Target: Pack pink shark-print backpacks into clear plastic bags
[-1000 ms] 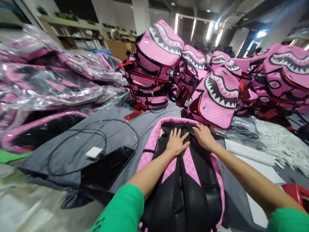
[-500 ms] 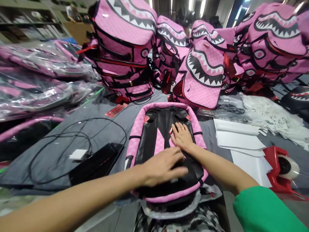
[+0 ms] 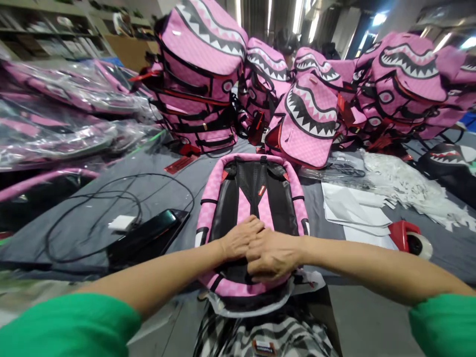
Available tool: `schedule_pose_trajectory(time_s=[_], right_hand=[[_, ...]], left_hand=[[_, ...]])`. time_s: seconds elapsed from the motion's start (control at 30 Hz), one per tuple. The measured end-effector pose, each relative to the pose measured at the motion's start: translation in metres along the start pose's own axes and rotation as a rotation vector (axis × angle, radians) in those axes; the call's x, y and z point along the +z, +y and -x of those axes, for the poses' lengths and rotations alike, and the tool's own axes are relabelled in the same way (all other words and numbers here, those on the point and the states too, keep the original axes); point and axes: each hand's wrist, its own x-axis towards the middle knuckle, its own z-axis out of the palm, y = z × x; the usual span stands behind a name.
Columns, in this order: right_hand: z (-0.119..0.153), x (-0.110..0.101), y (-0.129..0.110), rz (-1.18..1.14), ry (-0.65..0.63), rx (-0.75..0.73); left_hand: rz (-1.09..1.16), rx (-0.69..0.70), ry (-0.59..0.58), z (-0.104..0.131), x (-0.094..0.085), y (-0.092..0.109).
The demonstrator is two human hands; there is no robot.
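Note:
A pink and black backpack [image 3: 212, 193] lies flat in front of me, its black padded back panel up. A small red label [image 3: 262, 190] shows on its upper middle. My left hand [image 3: 243, 239] rests on the lower middle of the panel, its fingers curled in. Against it, overlapping its fingertips, my right hand [image 3: 273, 254] is closed too, knuckles up. Whatever lies between the fingers is hidden. Clear plastic [image 3: 256, 311] sticks out from under the backpack's near edge.
Stacked pink shark-mouth backpacks [image 3: 206, 44] stand at the back. Plastic-wrapped backpacks [image 3: 67, 94] are piled left. A phone [image 3: 159, 225], a white charger [image 3: 122, 223] and a looped black cable lie left. White paper sheets [image 3: 349, 206], white tags [image 3: 412, 183] and a red tape dispenser [image 3: 399, 235] are right.
My right hand has come down from the upper panel to meet my left hand. My left hand has moved slightly, and both now have curled fingers. The view has shifted a little.

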Motion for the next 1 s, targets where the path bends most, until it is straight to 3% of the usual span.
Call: schedule_pose_trajectory(time_s=[0.07, 0.17, 0.3, 0.4, 0.5, 0.63, 0.7, 0.77, 0.83, 0.87, 0.93, 1.0], right_hand=[[-0.005, 0.007, -0.011, 0.008, -0.112, -0.075], [-0.006, 0.026, 0.000, -0.049, -0.162, -0.117], [0.003, 0.055, 0.033, -0.028, -0.106, -0.107], [0.008, 0.066, 0.040, 0.065, -0.029, 0.009], [0.011, 0.064, 0.025, 0.162, 0.036, 0.052], [0.015, 0.038, 0.011, 0.319, 0.207, 0.028], [0.019, 0.019, 0.023, 0.386, 0.315, 0.258], [0.026, 0.006, 0.045, 0.409, 0.419, 0.706], [0.034, 0.006, 0.068, 0.375, 0.458, 1.120], [0.038, 0.011, 0.077, 0.339, 0.437, 1.244], [0.043, 0.027, 0.088, 0.255, 0.363, 1.345], [0.043, 0.040, 0.092, 0.191, 0.312, 1.351]], left_hand=[[-0.091, -0.005, 0.008, 0.007, -0.005, -0.009], [-0.220, -0.079, 0.112, 0.015, 0.004, -0.022], [-0.232, -0.198, 0.234, 0.016, 0.018, -0.031], [-0.233, -0.271, 0.224, 0.012, 0.019, -0.031], [-0.251, -0.276, 0.177, 0.015, 0.020, -0.023], [-0.238, -0.189, 0.119, 0.029, 0.038, -0.002], [-0.212, -0.173, 0.097, 0.036, 0.047, 0.009], [-0.184, -0.170, 0.059, 0.040, 0.046, 0.018], [-0.152, -0.150, -0.017, 0.039, 0.034, 0.020], [-0.134, -0.136, -0.068, 0.034, 0.024, 0.019], [-0.108, -0.145, -0.123, 0.015, 0.001, 0.013], [-0.144, -0.204, -0.051, -0.015, -0.019, 0.004]])
